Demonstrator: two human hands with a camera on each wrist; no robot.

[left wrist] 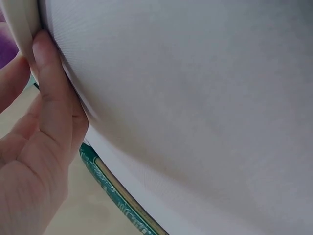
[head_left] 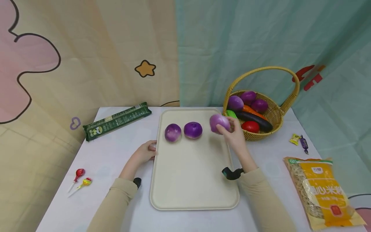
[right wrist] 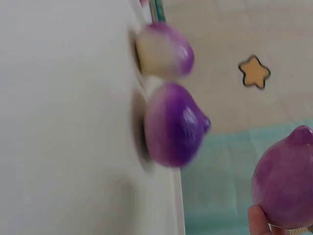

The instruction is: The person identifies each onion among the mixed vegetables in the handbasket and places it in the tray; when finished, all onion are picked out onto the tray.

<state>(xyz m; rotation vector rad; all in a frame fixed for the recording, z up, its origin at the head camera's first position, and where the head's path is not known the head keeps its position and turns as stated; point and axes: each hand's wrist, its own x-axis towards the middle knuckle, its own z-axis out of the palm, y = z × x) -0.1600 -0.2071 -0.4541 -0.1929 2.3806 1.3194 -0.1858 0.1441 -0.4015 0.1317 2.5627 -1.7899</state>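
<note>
My right hand holds a purple onion between thumb and fingers, above the upper right part of a cream tray. In the right wrist view, that onion shows its pointed tip, with a fingertip against its lower side. Two more purple onions lie on the tray: a paler one on the left and a darker one beside it. At the tray's left edge, my left hand pinches the rim; in the left wrist view, its fingers lie against the rim.
Back right stands a wicker basket with a tall handle, holding several onions, an eggplant, a carrot and a tomato. A green packet lies back left, lollipops at left. Candies and a noodle bag lie right.
</note>
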